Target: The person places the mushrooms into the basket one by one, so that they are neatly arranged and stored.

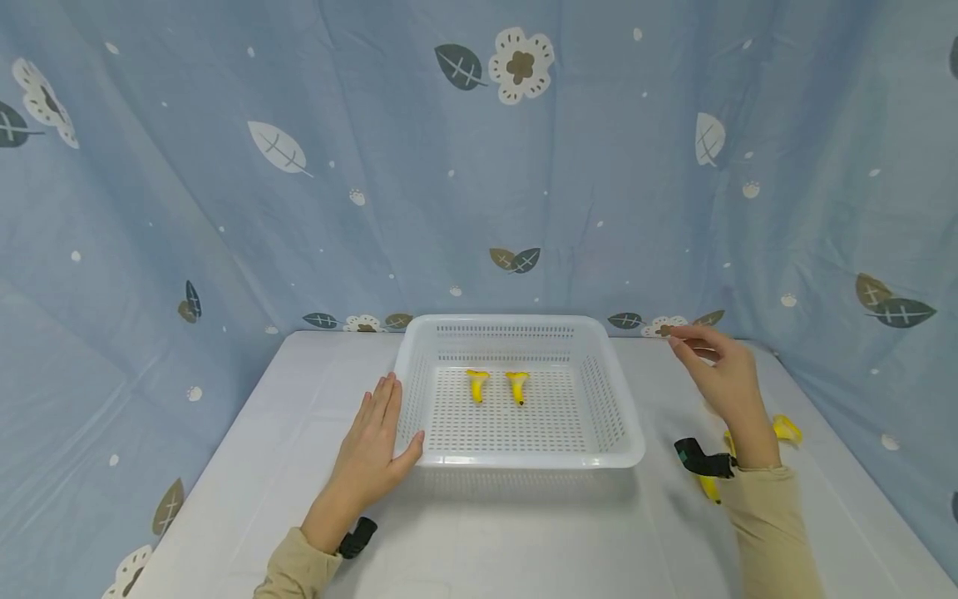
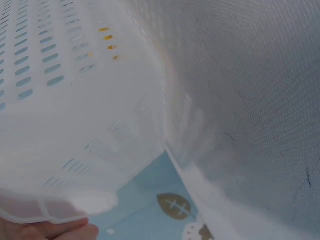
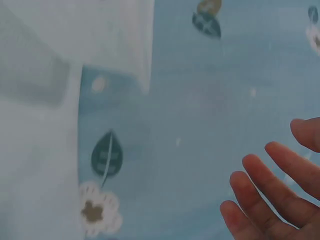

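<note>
A white perforated plastic basket (image 1: 524, 460) sits on the table with two small yellow banana-shaped pieces (image 1: 477, 387) (image 1: 518, 388) on its floor, each flared at the top and dark at the tip. Along the basket's left side lies my left hand (image 1: 374, 453), fingers straight against the rim and thumb at the front left corner. Its fingertips (image 2: 82, 231) show at the basket's edge in the left wrist view. My right hand (image 1: 714, 370) is raised right of the basket, fingers loosely bent and holding nothing; in the right wrist view its fingers (image 3: 260, 200) are spread apart.
More yellow pieces (image 1: 787, 429) lie on the white table (image 1: 486, 541) around my right forearm, which partly hides them. A blue patterned curtain (image 1: 419, 191) hangs behind the table and along both sides. Black wrist cameras (image 1: 703, 460) are strapped to both wrists.
</note>
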`<action>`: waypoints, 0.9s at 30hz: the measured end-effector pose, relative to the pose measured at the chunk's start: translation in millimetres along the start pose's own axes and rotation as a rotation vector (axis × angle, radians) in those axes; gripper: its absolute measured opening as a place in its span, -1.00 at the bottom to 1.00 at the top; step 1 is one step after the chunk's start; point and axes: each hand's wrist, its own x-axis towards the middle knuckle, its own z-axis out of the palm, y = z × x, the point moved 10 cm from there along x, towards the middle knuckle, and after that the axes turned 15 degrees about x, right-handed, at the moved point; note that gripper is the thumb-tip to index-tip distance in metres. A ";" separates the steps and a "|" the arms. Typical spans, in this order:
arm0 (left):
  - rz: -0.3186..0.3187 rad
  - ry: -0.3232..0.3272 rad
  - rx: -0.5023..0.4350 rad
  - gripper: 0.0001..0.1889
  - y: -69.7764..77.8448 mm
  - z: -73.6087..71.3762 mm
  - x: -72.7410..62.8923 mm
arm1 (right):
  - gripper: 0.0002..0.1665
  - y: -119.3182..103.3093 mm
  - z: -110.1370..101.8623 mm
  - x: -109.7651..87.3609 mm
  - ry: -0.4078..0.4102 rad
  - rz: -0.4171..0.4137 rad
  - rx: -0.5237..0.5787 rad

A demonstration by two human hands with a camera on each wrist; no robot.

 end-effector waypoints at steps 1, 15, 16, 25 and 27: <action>-0.001 0.001 0.000 -0.14 -0.4 -0.2 0.0 | -0.63 4.1 -5.8 -1.2 0.013 0.015 -0.020; 0.003 0.007 -0.026 -0.16 3.2 -2.1 -0.3 | -0.64 60.8 -60.0 -15.6 0.191 0.148 -0.130; 0.003 0.004 -0.024 -0.16 3.4 -1.6 -0.2 | -0.64 65.6 -61.5 -17.3 0.193 0.161 -0.127; 0.005 0.005 -0.009 -0.16 2.3 -0.4 -1.1 | -0.47 112.8 -67.9 -30.2 0.121 0.344 -0.160; 0.003 0.009 -0.010 -0.16 1.9 -0.6 -1.2 | -0.42 129.1 -63.4 -33.6 0.065 0.406 -0.155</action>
